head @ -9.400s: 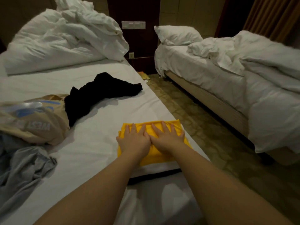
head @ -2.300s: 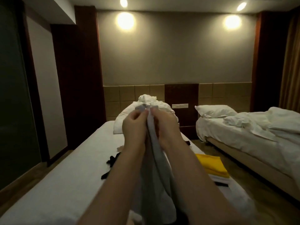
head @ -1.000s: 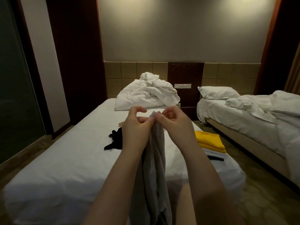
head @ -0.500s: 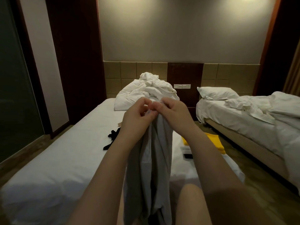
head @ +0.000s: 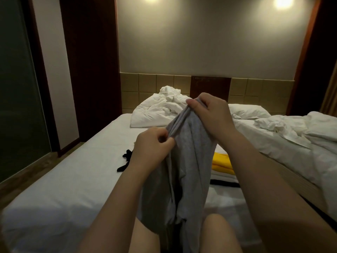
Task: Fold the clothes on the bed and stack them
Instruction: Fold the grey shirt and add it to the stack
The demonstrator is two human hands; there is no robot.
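Observation:
A grey garment [head: 189,161] hangs in front of me over the near end of the bed [head: 73,179]. My right hand [head: 209,114] pinches its top edge, held higher. Lower and to the left, my left hand [head: 153,148] pinches the same edge. The cloth droops in long folds down to my knees. Behind my right forearm, a folded yellow garment [head: 221,162] lies on top of a folded white one with a black stripe, near the bed's right edge. A crumpled black garment [head: 125,159] lies in the middle of the bed, partly hidden by my left arm.
A bunched white duvet [head: 160,110] is heaped at the head of the bed. A second bed [head: 300,141] with rumpled white bedding and a pillow stands to the right across a narrow aisle. A dark glass panel and floor are on the left.
My hands, which pinched the grey cloth close together, have moved apart along its top edge: the right one rose, the left one dropped. Long before, both pressed the yellow garment flat.

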